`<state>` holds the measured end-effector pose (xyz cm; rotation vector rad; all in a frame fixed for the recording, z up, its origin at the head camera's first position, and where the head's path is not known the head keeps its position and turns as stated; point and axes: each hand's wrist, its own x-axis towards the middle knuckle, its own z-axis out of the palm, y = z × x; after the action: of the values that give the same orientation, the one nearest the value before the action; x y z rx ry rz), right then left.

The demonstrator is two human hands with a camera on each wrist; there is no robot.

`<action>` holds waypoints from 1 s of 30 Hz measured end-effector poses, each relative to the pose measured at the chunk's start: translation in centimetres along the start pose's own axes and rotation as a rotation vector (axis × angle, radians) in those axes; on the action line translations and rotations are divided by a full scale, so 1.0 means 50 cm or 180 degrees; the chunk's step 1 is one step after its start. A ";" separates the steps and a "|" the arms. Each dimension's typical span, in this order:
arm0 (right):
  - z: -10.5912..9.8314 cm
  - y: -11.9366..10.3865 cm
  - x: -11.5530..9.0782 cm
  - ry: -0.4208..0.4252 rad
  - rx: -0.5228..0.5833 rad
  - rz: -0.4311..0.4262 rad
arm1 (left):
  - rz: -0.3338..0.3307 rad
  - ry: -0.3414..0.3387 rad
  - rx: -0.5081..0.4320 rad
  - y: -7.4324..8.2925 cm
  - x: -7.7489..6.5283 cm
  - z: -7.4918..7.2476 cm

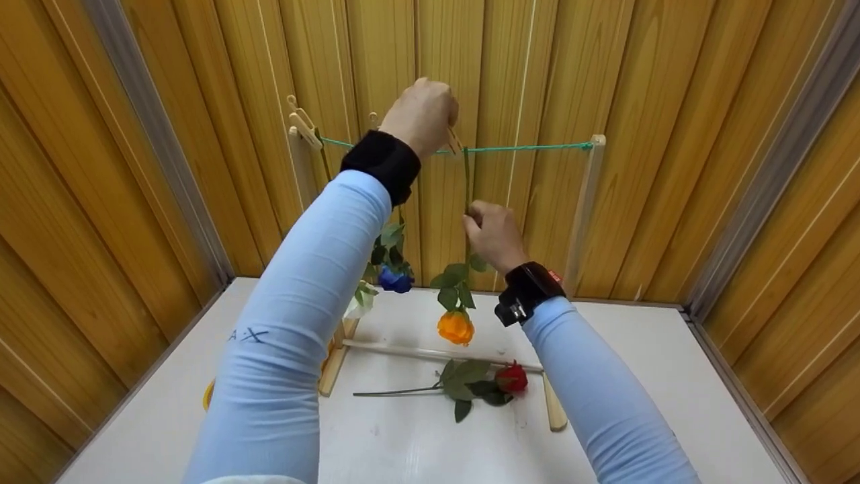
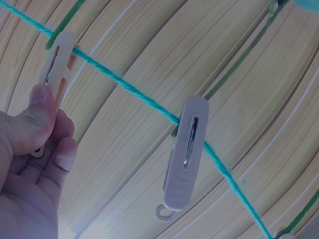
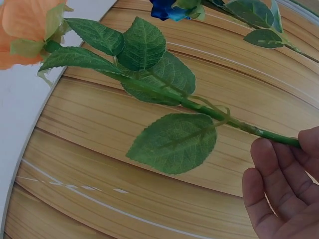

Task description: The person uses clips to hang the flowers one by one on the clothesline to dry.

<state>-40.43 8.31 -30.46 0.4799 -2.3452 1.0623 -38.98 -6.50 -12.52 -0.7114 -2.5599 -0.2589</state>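
My left hand pinches a pale clothespin at the green cord. An orange rose hangs head down, its stem end beside that clothespin's jaws in the left wrist view. Lower on the same stem, my right hand holds it between thumb and fingers. Another clothespin sits on the cord, with a second stem at its tip. A blue rose hangs head down to the left of the orange one.
A red rose lies on the white table beside the wooden frame's lower bar. The frame's right post carries the cord's end. At the left post stands another clothespin. A white flower is partly behind my left arm.
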 end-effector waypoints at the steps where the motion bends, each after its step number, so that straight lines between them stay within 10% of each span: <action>1: 0.001 -0.001 0.001 -0.0008 -0.0003 0.0005 | -0.0017 -0.0006 -0.0019 0.000 0.000 0.000; 30: -0.003 -0.024 0.015 -0.0142 0.0092 0.0227 | -0.0258 -0.0256 -0.0264 0.004 0.003 0.002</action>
<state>-40.39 7.59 -29.24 0.4380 -2.4049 1.1306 -39.05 -6.24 -12.50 -0.6614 -2.6714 -0.3722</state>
